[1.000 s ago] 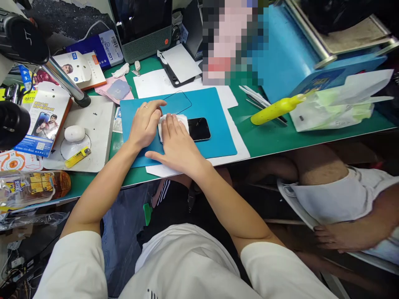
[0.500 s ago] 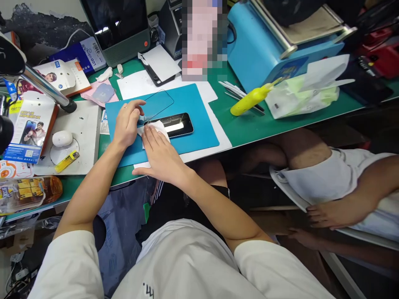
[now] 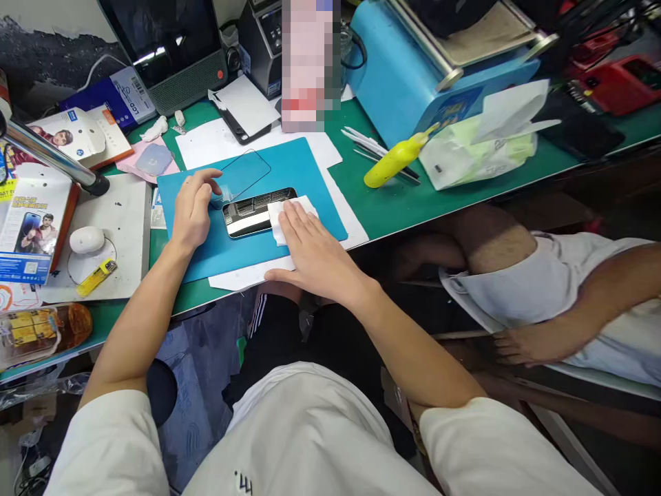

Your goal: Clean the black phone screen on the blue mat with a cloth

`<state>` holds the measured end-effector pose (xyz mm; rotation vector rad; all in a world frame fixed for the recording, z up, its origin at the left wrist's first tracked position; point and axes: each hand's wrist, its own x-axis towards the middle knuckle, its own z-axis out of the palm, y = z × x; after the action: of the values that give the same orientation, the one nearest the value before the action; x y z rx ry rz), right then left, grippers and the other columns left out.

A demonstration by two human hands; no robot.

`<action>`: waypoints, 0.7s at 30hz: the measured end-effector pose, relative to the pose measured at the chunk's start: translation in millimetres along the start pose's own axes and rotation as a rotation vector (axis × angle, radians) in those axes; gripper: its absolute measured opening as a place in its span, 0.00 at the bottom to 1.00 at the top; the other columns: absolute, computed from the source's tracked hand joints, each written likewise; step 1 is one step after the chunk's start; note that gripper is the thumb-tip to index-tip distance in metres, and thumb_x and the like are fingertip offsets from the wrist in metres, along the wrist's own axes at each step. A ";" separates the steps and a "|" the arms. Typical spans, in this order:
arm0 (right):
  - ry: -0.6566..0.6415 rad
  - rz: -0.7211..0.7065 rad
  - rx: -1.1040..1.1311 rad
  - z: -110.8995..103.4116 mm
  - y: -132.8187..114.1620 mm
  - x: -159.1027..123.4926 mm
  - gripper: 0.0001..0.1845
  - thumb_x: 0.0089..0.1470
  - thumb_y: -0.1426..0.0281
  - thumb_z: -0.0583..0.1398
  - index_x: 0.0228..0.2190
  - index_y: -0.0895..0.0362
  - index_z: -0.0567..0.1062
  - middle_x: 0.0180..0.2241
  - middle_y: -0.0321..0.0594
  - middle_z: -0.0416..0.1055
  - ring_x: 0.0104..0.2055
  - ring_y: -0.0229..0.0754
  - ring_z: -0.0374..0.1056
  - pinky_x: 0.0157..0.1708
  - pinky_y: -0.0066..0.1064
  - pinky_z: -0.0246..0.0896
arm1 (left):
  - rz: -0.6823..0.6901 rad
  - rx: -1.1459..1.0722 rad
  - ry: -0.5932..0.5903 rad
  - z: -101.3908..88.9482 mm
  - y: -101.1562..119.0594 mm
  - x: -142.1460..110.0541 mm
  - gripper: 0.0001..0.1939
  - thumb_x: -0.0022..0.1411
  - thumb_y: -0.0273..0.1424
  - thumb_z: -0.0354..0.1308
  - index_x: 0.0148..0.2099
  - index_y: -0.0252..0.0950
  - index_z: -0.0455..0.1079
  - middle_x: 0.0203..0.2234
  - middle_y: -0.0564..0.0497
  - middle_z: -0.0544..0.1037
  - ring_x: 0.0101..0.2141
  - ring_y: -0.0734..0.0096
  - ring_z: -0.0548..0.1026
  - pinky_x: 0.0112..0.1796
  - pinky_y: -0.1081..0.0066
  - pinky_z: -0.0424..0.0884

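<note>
White tissue under the flat right hand seemingly wiped the glossy black phone mid-frame, next needing even pressure; left hand, grip unclear.

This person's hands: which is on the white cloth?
The right hand, flat on the white cloth at one end of the phone; the left hand is off the cloth, near the other end.

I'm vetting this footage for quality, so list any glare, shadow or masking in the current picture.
Head view: bright glare crosses the phone; small white reflections mark the dark screen; deep shadow lies under the table; a pixelated block masks part of the background.
</note>
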<state>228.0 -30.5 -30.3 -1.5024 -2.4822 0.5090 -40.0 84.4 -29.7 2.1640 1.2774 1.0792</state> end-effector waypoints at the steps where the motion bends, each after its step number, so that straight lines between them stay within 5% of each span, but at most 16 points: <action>1: -0.004 0.002 0.005 -1.9 4.5 2.3 0.68 0.64 0.34 0.58 0.77 0.77 0.47 0.80 0.72 0.36 0.84 0.67 0.33 0.81 0.63 0.35 | -0.003 0.006 -0.006 0.4 1.0 0.2 0.30 0.80 0.54 0.38 0.58 0.45 0.76 0.40 0.46 0.83 0.44 0.55 0.77 0.48 0.54 0.74; 12: -0.048 0.020 -0.030 -11.0 22.0 42.6 0.68 0.64 0.31 0.52 0.77 0.78 0.46 0.80 0.73 0.38 0.84 0.69 0.34 0.80 0.65 0.34 | 0.039 0.089 -0.046 2.0 9.0 -3.8 0.28 0.82 0.48 0.35 0.61 0.44 0.73 0.44 0.45 0.83 0.48 0.54 0.77 0.55 0.51 0.72; 21: -0.002 -0.143 -0.015 10.9 -27.5 74.3 0.66 0.65 0.33 0.51 0.76 0.79 0.49 0.79 0.74 0.42 0.83 0.70 0.37 0.80 0.64 0.38 | 0.008 0.117 -0.002 4.7 3.5 -4.0 0.31 0.82 0.49 0.32 0.60 0.44 0.73 0.45 0.45 0.82 0.50 0.54 0.77 0.56 0.53 0.70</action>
<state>167.2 21.5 -30.4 -1.3178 -2.5764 0.4676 -35.5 79.3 -31.9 2.2563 1.3635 1.0291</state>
